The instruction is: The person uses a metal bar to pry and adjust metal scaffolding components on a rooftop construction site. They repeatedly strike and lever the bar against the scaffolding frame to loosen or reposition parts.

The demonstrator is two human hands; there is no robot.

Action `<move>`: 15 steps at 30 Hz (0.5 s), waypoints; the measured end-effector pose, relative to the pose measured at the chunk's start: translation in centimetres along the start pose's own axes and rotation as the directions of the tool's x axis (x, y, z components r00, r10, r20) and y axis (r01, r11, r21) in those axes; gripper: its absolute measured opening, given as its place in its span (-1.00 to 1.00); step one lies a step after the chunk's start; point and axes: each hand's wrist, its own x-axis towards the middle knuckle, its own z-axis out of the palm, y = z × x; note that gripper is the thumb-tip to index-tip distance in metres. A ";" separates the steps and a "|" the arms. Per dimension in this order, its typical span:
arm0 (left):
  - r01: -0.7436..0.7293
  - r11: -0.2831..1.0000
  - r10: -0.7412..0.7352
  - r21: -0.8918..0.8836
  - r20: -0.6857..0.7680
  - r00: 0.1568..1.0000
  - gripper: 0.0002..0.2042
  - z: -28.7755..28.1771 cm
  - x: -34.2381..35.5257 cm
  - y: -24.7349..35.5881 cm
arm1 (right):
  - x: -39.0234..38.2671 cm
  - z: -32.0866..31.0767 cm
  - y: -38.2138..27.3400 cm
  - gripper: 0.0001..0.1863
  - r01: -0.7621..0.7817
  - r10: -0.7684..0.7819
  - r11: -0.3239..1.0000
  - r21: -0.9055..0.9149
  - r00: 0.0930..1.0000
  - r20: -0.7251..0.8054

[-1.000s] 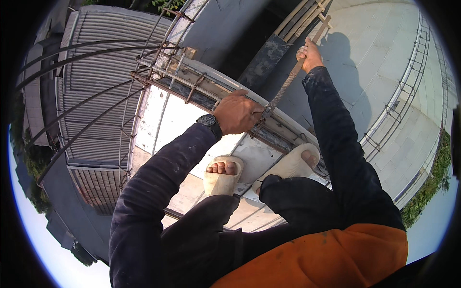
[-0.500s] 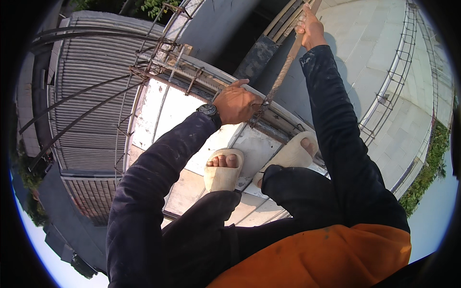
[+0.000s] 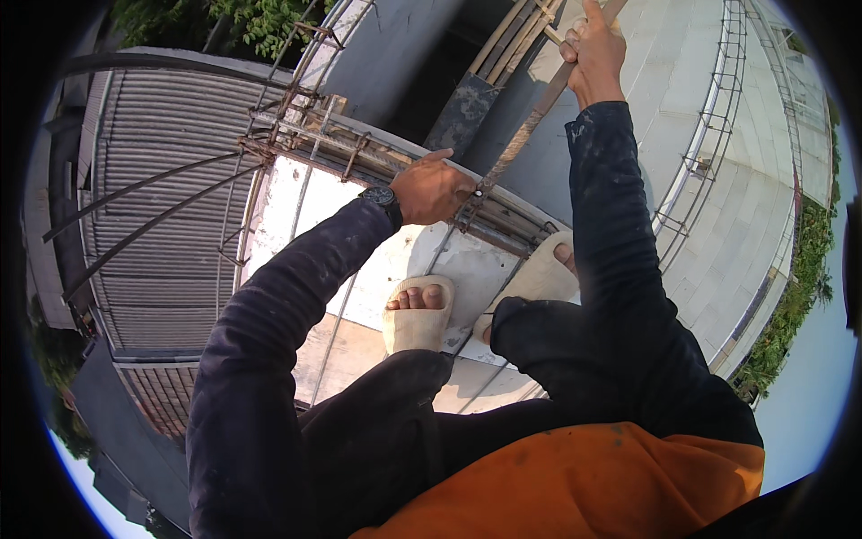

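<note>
A long rusty bar (image 3: 521, 135) slants from the upper right down to a bundle of reinforcing bars (image 3: 494, 229). High on the bar, my right hand (image 3: 597, 54) is closed round it, arm stretched out. My left hand (image 3: 434, 189), with a dark watch on the wrist, lies over the reinforcing bars beside the bar's lower end. Its index finger points outward while the other fingers curl under; what they hold is hidden. At that lower end the bar meets a tied joint in the steel.
My sandalled feet (image 3: 417, 310) stand on a pale ledge (image 3: 377, 283) crossed by thin rods. Beyond the steel is a drop with a dark opening (image 3: 431, 67). Left lies a corrugated roof (image 3: 171, 180); right, a pale tiled roof (image 3: 718, 207) with a rebar cage (image 3: 709, 135).
My view has shifted slightly, so the ledge and roofs sit a little further left. Both hands stay in the same places on the bar and the steel.
</note>
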 end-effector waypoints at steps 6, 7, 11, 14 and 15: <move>-0.039 0.999 0.038 0.013 0.059 0.998 -0.68 -3.2 0.2 -1.0 | -4.6 2.4 -4.0 -0.69 0.003 -0.008 0.999 -0.047 0.994 -0.110; 0.000 1.000 0.000 -0.007 0.060 0.998 -0.66 -6.7 1.8 0.1 | -5.0 2.0 -4.5 -0.69 0.031 -0.034 0.999 -0.032 0.992 -0.125; -0.197 0.937 0.048 -0.288 -0.454 0.889 -0.67 -21.3 7.6 5.0 | -12.4 7.7 -10.5 -0.70 0.069 -0.072 0.997 -0.029 0.989 -0.128; -0.409 0.848 0.182 -0.336 -0.540 0.822 -0.67 -27.5 12.9 8.1 | -14.2 7.7 -12.1 -0.72 0.136 -0.147 0.987 -0.086 0.979 -0.141; -0.462 0.808 0.213 -0.365 -0.549 0.808 -0.67 -28.6 14.0 9.1 | -14.7 7.4 -12.5 -0.75 0.120 -0.130 0.989 -0.084 0.984 -0.124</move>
